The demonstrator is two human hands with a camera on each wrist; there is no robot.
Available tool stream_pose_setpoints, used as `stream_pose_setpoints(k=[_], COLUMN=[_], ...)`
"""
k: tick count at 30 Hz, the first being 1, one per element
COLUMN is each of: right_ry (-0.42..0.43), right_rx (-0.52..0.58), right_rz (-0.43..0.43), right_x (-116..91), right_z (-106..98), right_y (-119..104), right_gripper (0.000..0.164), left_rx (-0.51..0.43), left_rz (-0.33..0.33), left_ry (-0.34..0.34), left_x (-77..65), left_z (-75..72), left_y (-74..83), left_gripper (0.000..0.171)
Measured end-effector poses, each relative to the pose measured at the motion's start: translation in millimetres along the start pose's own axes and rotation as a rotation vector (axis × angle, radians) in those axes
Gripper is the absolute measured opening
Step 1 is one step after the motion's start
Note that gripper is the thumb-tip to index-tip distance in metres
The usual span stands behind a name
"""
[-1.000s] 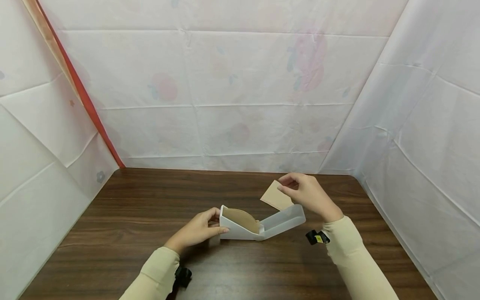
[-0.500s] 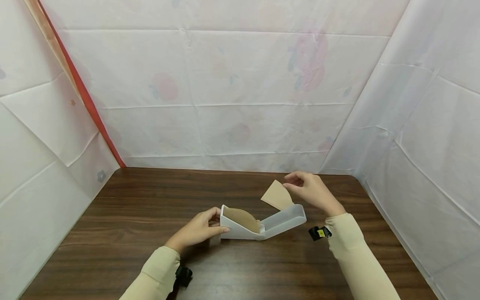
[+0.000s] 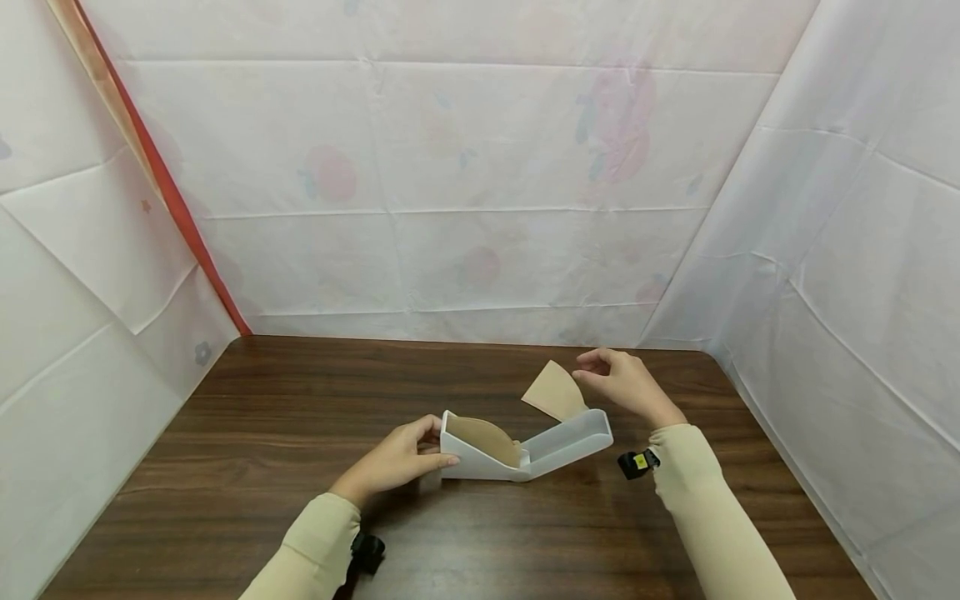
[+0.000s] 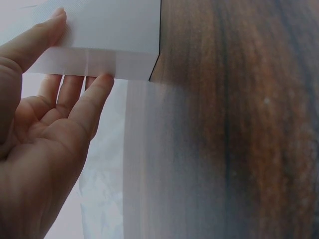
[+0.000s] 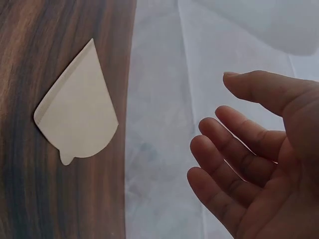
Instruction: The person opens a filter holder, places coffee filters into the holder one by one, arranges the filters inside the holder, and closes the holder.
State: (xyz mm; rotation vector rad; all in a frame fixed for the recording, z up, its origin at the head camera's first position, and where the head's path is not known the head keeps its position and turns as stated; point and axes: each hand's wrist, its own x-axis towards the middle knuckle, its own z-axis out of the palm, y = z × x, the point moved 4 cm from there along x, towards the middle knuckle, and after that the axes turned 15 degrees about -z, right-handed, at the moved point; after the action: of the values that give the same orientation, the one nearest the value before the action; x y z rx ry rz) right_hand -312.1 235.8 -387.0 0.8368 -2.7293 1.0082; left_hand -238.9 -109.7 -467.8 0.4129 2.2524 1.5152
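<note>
A white coffee filter box (image 3: 480, 468) stands on the table, its translucent lid (image 3: 570, 442) swung out to the right. Brown coffee filters (image 3: 480, 435) fill it and show above its sloping edge. My left hand (image 3: 393, 460) grips the box's left end, thumb on the near side and fingers behind; the left wrist view shows the thumb on the white wall (image 4: 114, 25). One cone-shaped paper filter (image 3: 557, 392) lies flat on the table behind the lid, its small tab visible in the right wrist view. Just right of that filter, my right hand (image 3: 626, 383) hovers with relaxed fingers, holding nothing.
The dark wood table (image 3: 337, 375) is bounded by a white patterned cloth (image 3: 465, 167) at the back and both sides. A red strip (image 3: 172, 200) runs down the back left corner. Black wrist cameras (image 3: 636, 464) hang at both sleeves.
My right hand has let go of the single coffee filter and drawn back a little to the right. That filter stays on the table; my left hand and the box have not moved.
</note>
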Motion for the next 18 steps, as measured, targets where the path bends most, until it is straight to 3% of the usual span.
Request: stream_pose_setpoints(k=[18], right_ry=[-0.050], right_rx=[0.065], right_rz=[0.133], right_x=[9.9], right_z=[42.1], right_y=[47.1], right_gripper=[0.045], left_rx=[0.005], left_rz=[-0.004], left_ry=[0.000], left_x=[-0.6], left_z=[-0.8], left_y=[0.1], left_gripper=[0.038])
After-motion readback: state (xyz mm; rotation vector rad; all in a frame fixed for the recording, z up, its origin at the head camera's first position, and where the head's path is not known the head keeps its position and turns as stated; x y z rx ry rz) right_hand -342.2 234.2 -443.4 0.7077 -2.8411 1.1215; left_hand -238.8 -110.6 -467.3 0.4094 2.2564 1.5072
